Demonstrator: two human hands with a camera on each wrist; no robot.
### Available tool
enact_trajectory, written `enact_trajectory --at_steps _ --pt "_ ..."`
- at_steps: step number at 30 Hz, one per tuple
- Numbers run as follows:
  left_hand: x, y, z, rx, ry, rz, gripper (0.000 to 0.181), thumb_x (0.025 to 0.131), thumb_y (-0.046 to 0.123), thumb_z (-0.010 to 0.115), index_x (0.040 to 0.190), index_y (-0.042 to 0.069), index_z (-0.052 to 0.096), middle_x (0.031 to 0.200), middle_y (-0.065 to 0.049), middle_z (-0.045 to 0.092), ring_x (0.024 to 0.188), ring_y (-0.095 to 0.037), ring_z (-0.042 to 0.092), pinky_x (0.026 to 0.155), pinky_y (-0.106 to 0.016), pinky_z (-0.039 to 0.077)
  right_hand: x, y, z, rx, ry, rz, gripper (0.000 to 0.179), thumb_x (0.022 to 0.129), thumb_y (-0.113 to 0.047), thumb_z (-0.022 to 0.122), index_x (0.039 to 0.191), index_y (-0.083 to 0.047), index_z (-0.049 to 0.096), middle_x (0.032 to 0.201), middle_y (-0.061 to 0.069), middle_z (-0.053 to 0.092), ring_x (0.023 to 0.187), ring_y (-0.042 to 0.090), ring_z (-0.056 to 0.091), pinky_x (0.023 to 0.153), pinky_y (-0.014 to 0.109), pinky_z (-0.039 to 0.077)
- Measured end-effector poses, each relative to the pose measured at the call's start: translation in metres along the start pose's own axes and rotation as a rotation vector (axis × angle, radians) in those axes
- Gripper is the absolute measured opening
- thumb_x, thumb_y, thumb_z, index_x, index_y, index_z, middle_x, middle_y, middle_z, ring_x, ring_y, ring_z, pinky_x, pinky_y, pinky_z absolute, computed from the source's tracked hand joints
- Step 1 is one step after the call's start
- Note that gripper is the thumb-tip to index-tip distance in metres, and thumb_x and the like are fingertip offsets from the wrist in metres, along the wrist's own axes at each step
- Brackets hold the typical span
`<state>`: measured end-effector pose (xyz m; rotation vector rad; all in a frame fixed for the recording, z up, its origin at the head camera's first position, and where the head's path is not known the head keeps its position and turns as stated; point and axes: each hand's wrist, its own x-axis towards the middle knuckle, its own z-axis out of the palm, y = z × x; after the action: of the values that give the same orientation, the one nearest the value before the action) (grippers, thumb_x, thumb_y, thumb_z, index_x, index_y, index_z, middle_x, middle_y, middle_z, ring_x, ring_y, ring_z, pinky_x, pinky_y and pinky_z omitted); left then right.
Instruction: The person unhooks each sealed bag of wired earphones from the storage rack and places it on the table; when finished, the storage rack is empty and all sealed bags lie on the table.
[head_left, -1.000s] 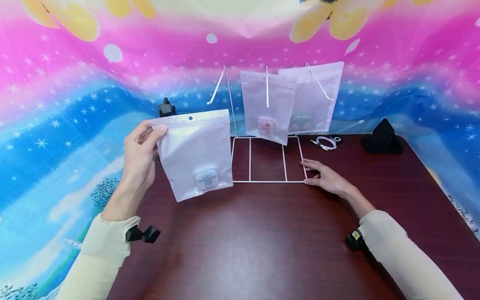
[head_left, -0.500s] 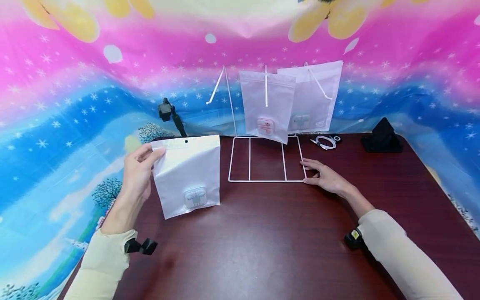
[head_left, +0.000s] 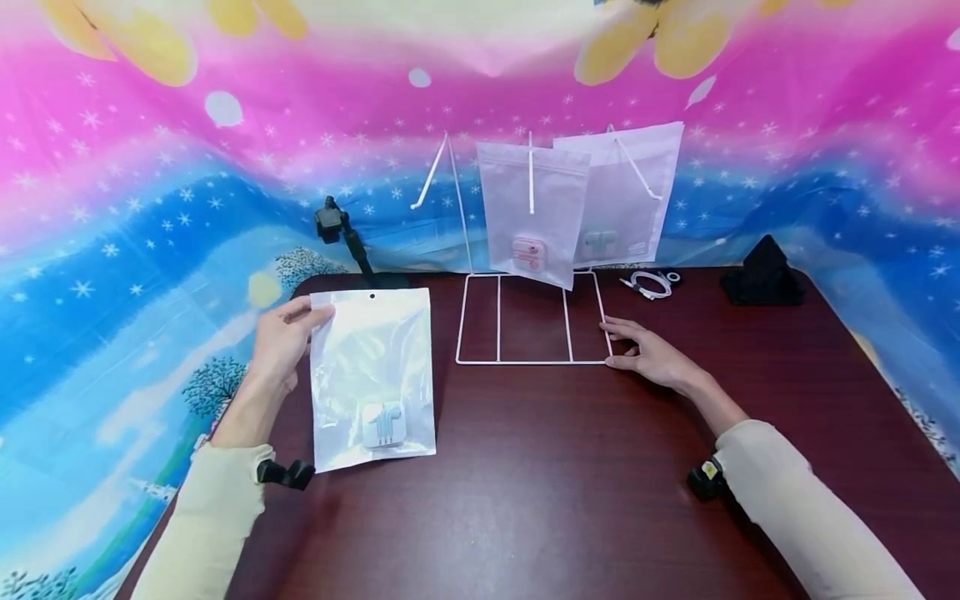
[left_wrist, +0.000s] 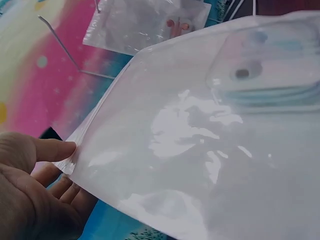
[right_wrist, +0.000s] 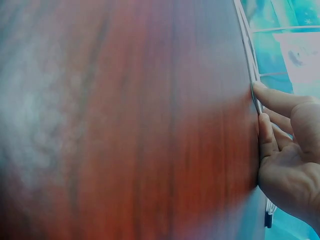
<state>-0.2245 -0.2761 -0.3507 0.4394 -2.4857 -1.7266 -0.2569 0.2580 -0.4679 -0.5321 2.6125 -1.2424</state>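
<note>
My left hand (head_left: 281, 337) pinches the top left corner of a glossy white pouch (head_left: 372, 377) that lies nearly flat on the dark wooden table (head_left: 570, 483), with white earphones in a case showing low in it. In the left wrist view the thumb (left_wrist: 52, 149) presses on the pouch (left_wrist: 200, 145) corner. My right hand (head_left: 645, 352) rests with straight fingers against the front right corner of a white wire rack (head_left: 529, 318); its fingertips (right_wrist: 262, 92) touch the wire. Two more pouches (head_left: 534, 212) hang on the rack's hooks.
A coiled white cable (head_left: 651, 285) lies behind the rack on the right, and a black object (head_left: 763, 273) sits at the far right. A small black stand (head_left: 333, 225) rises at the back left. A colourful cloth (head_left: 150, 208) surrounds the table.
My left hand has lowered the pouch from upright in the air down onto the table, turning its clear face up. The right hand has stayed on the rack.
</note>
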Motion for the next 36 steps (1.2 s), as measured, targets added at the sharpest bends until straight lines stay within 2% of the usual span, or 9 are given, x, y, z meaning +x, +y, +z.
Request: enact_trajectory --at_steps 2,9,10,13,16,24,32,36 --pt "0.004 -0.007 0.003 0.039 -0.021 0.002 0.049 0.102 0.042 0.067 0.14 0.012 0.062 0.115 0.0 0.066 0.09 -0.011 0.063 0.078 -0.024 0.052 0.0 0.0 0.0 -0.004 -0.002 0.007 0.066 0.101 -0.011 0.069 0.158 0.001 0.039 0.165 0.02 0.03 0.14 0.039 0.045 0.103 0.048 0.047" --pt "0.019 -0.027 0.009 0.061 -0.084 -0.035 0.052 0.104 0.041 0.062 0.146 0.011 0.058 0.125 -0.007 0.062 0.094 -0.012 0.064 0.08 -0.025 0.054 0.0 -0.001 -0.001 -0.012 -0.008 0.021 0.066 0.101 -0.011 0.069 0.158 0.0 0.038 0.166 0.02 0.03 0.141 0.038 0.045 0.103 0.042 0.047" --pt "0.021 -0.029 0.01 0.064 -0.092 -0.047 0.052 0.104 0.04 0.062 0.146 0.011 0.058 0.126 -0.008 0.062 0.096 -0.013 0.064 0.081 -0.026 0.053 0.0 -0.001 0.0 -0.014 -0.008 0.021 0.066 0.101 -0.011 0.069 0.159 0.0 0.038 0.166 0.02 0.03 0.14 0.038 0.045 0.103 0.046 0.046" --pt "0.027 -0.037 0.014 0.077 -0.116 -0.085 0.051 0.105 0.039 0.061 0.147 0.011 0.057 0.132 -0.011 0.061 0.101 -0.016 0.063 0.089 -0.031 0.05 -0.001 -0.001 0.0 -0.009 -0.005 0.027 0.066 0.101 -0.011 0.068 0.159 0.0 0.038 0.166 0.02 0.03 0.139 0.038 0.046 0.104 0.051 0.045" --pt "0.033 -0.044 0.019 0.083 -0.135 -0.116 0.05 0.105 0.037 0.061 0.148 0.012 0.057 0.138 -0.012 0.058 0.107 -0.02 0.06 0.095 -0.037 0.048 -0.001 -0.003 -0.001 -0.005 -0.004 0.027 0.066 0.101 -0.011 0.069 0.159 -0.001 0.038 0.165 0.019 0.03 0.139 0.038 0.046 0.104 0.05 0.045" --pt "0.045 -0.059 0.032 0.102 -0.151 -0.125 0.049 0.105 0.034 0.06 0.148 0.011 0.057 0.145 -0.016 0.055 0.118 -0.028 0.057 0.109 -0.049 0.044 -0.001 -0.005 0.0 0.008 0.002 -0.003 0.065 0.1 -0.012 0.07 0.157 0.003 0.04 0.163 0.022 0.033 0.139 0.04 0.045 0.102 0.046 0.047" --pt "0.051 -0.069 0.044 0.107 -0.17 -0.117 0.05 0.105 0.035 0.061 0.149 0.01 0.056 0.14 -0.017 0.059 0.108 -0.025 0.06 0.105 -0.048 0.046 -0.002 -0.003 0.0 0.0 0.0 0.027 0.066 0.1 -0.012 0.07 0.158 -0.001 0.04 0.165 0.017 0.032 0.14 0.035 0.046 0.098 0.032 0.047" --pt "0.054 -0.072 0.05 0.118 -0.163 -0.134 0.05 0.105 0.033 0.061 0.15 0.01 0.055 0.139 -0.018 0.06 0.109 -0.026 0.061 0.103 -0.047 0.047 -0.001 -0.002 0.0 0.001 0.0 0.021 0.067 0.1 -0.012 0.07 0.158 0.0 0.039 0.165 0.019 0.032 0.139 0.037 0.046 0.1 0.037 0.047"
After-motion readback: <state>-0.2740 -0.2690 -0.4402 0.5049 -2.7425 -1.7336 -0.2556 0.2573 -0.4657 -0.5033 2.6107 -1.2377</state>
